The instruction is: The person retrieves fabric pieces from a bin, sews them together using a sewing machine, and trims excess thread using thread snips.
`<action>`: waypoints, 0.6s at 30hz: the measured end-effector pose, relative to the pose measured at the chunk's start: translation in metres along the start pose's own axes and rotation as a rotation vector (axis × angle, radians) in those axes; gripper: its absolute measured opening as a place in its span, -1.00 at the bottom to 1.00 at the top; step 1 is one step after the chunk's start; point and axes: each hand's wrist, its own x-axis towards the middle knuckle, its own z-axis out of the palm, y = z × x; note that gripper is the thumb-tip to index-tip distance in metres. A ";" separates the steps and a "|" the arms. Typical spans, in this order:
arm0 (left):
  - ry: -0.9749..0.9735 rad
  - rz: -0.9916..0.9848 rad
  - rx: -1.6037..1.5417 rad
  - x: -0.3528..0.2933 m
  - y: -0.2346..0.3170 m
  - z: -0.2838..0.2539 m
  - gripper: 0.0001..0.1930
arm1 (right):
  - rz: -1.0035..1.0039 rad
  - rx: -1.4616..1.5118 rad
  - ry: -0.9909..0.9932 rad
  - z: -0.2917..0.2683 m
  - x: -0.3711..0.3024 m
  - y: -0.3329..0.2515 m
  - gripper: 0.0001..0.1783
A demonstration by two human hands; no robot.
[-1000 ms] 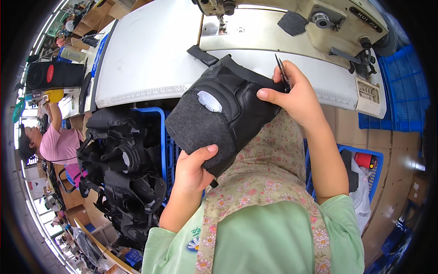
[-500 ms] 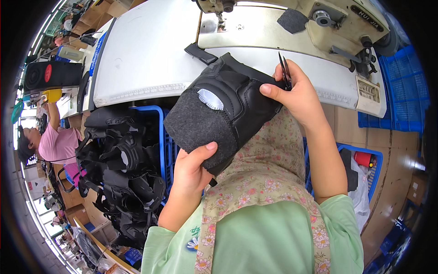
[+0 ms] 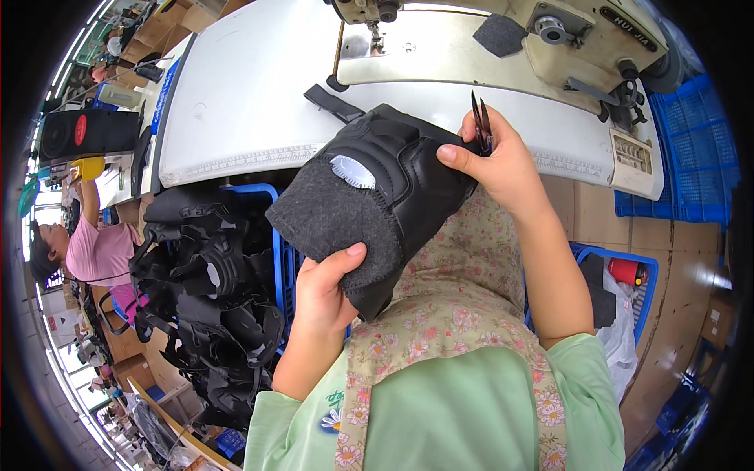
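Note:
A black padded piece like a knee pad (image 3: pixel 408 184), with a grey felt panel and a white oval patch (image 3: pixel 353 172), is held tilted above my lap. My left hand (image 3: pixel 326 290) grips its lower left edge, thumb on the felt and fingers hidden underneath. At the upper right corner my right hand (image 3: pixel 503 169) pinches the pad's edge. That hand also holds small dark thread snips (image 3: pixel 481 122), blades pointing up and apart. A black strap (image 3: pixel 334 102) sticks out from the pad's far side over the white table (image 3: pixel 251 86).
Beyond the pad stands a sewing machine (image 3: pixel 577 47) with a grey felt piece (image 3: pixel 500 35) on its bed. Many similar black pads (image 3: pixel 224 314) lie heaped at my left by a blue crate (image 3: pixel 284 259). Another blue crate (image 3: pixel 648 302) is at right. A person in pink (image 3: pixel 98 243) sits far left.
The pad has shifted slightly left and toward me, turning a little. Its strap now lies further left and straighter. My right hand and the snips moved slightly left with it.

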 end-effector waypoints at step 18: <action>-0.043 0.060 0.127 -0.007 -0.004 0.003 -0.46 | 0.013 0.043 0.003 0.003 0.003 0.007 -0.53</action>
